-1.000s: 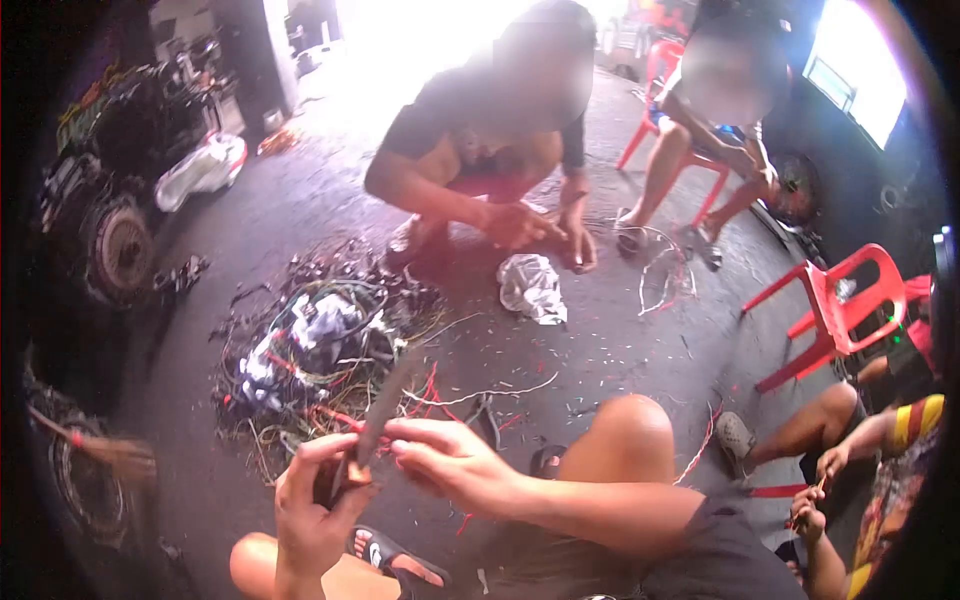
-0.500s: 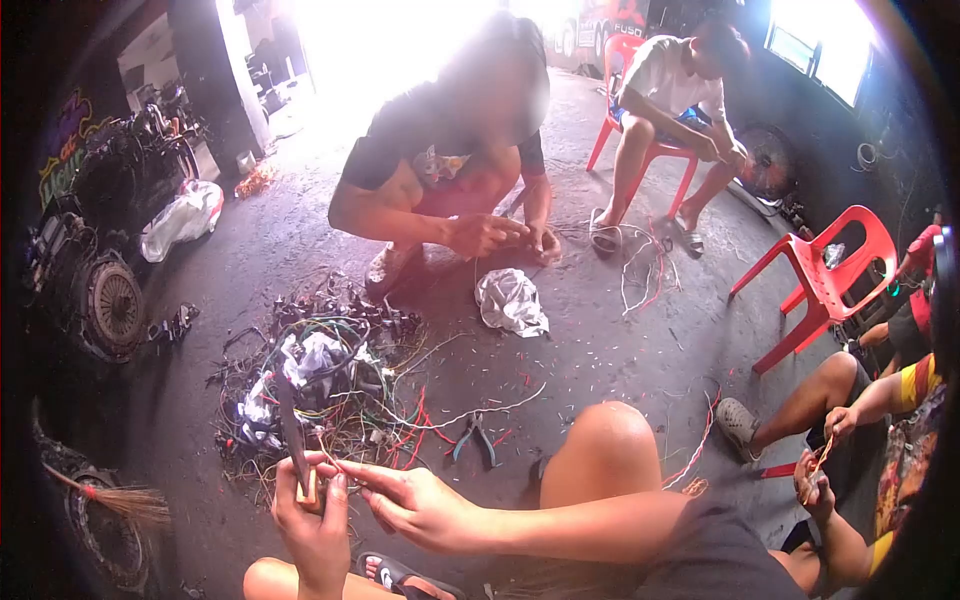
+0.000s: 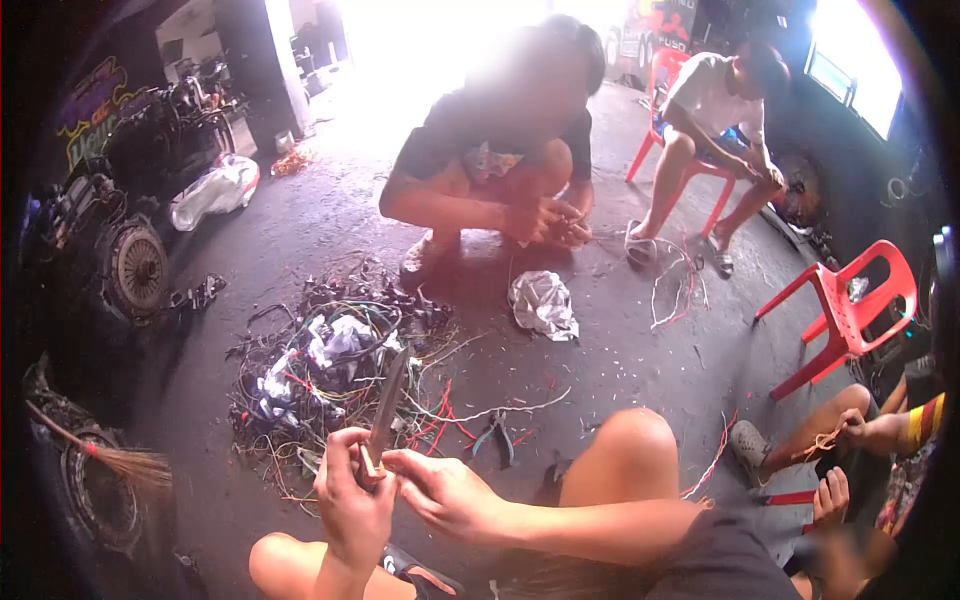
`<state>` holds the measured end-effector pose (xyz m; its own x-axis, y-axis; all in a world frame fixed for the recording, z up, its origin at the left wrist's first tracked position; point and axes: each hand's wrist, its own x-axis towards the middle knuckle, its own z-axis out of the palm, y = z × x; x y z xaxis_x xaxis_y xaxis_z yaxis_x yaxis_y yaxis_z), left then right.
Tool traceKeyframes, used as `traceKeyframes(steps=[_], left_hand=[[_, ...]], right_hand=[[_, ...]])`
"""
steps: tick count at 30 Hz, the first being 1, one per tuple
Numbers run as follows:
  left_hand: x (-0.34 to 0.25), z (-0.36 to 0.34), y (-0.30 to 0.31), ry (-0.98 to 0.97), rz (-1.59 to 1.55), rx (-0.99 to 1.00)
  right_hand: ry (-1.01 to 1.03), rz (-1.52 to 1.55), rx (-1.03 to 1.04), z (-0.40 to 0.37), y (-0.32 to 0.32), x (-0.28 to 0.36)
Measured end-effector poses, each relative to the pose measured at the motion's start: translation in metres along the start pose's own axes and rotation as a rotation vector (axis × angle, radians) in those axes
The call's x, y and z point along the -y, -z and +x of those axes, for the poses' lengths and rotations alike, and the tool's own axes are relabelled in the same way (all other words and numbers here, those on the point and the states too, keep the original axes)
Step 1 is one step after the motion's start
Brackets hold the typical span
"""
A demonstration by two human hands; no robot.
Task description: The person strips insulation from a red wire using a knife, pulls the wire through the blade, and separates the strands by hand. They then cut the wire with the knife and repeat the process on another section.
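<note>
My left hand (image 3: 355, 505) is closed around the pale, wooden-looking handle of a knife (image 3: 388, 408), its dark blade pointing up and slightly right. Close beside the handle, the thumb and fingers of my right hand (image 3: 452, 497) are pinched together. Whatever sits between those fingertips is too small to make out. Beyond the knife lies a tangled heap of wires (image 3: 300, 425) with white wrapping among them. Pliers (image 3: 494, 441) with dark handles rest on the floor beside red and white wire pieces, beyond my right hand.
Across from me a person (image 3: 490, 170) squats, hands together, near a crumpled white bag (image 3: 543, 305). Another sits on a red chair (image 3: 645, 160). A red chair (image 3: 850, 315) stands at right, near a third person's hands with wire (image 3: 822, 442). A broom (image 3: 125, 463) lies left.
The view has shifted, so the scene sits further right. The knife has tilted rightward, and my right hand has come closer to its handle. The squatting person's hands have drawn together.
</note>
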<state>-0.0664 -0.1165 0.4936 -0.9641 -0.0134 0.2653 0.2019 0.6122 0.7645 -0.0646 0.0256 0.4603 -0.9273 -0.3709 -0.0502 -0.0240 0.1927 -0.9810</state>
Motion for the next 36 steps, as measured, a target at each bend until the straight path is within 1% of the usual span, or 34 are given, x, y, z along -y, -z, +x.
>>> traceKeyframes(steps=[2, 3, 4, 6, 7, 8, 10, 12, 14, 15, 16, 17, 18, 20, 22, 25, 28, 31, 36], left_hand=[[0.007, 0.002, 0.004, -0.015, -0.004, -0.023], [0.011, 0.004, 0.007, -0.025, -0.005, -0.031], [0.013, 0.009, 0.009, -0.170, 0.121, -0.144], [0.032, 0.019, 0.030, 0.051, -0.081, -0.173], [0.029, 0.025, 0.045, 0.011, -0.077, -0.220], [0.049, 0.024, 0.052, 0.076, 0.061, -0.273], [0.057, 0.024, 0.045, 0.116, -0.309, -0.317], [0.039, 0.016, 0.052, 0.211, -0.282, -0.175], [0.037, 0.007, 0.049, 0.237, -0.274, -0.077], [0.029, 0.005, 0.049, 0.196, -0.222, -0.051], [0.019, 0.002, 0.050, 0.151, -0.177, -0.018], [0.011, -0.001, 0.051, 0.158, -0.112, 0.028], [0.004, -0.003, 0.048, 0.121, -0.106, 0.051], [0.008, -0.009, 0.039, 0.002, 0.031, 0.071], [0.006, -0.012, 0.033, -0.053, 0.178, 0.082], [0.003, -0.011, 0.028, -0.157, 0.306, 0.065], [-0.003, -0.008, 0.030, -0.175, 0.433, 0.110], [0.000, -0.005, 0.026, -0.209, 0.436, 0.076], [-0.002, -0.002, 0.025, -0.231, 0.444, 0.064]], right_hand=[[0.001, 0.055, 0.021, 0.002, -0.002, -0.004], [0.051, 0.074, 0.001, 0.003, -0.003, -0.001], [0.053, 0.070, -0.001, -0.001, 0.000, 0.003], [0.054, 0.059, 0.012, -0.013, 0.008, 0.015], [0.162, 0.146, -0.093, -0.011, 0.006, 0.009], [0.093, 0.126, -0.109, -0.007, 0.013, 0.002], [0.011, 0.290, -0.148, -0.003, 0.025, 0.020], [-0.113, 0.549, -0.120, 0.000, 0.023, 0.009], [-0.119, 0.660, -0.128, -0.001, 0.015, 0.021], [-0.147, 0.694, -0.092, -0.004, 0.016, 0.024], [-0.133, 0.701, -0.086, -0.005, 0.013, 0.022], [-0.116, 0.705, -0.085, -0.004, 0.011, 0.019], [-0.100, 0.708, -0.085, -0.003, 0.010, 0.016], [-0.068, 0.741, -0.092, -0.001, 0.007, 0.014], [-0.068, 0.768, -0.127, -0.002, 0.003, 0.018], [-0.129, 0.873, -0.192, -0.001, -0.003, 0.028], [-0.111, 0.871, -0.132, -0.003, 0.001, 0.019], [-0.098, 0.899, -0.074, -0.004, 0.003, 0.014], [-0.076, 0.885, -0.088, -0.005, 0.002, 0.016]])
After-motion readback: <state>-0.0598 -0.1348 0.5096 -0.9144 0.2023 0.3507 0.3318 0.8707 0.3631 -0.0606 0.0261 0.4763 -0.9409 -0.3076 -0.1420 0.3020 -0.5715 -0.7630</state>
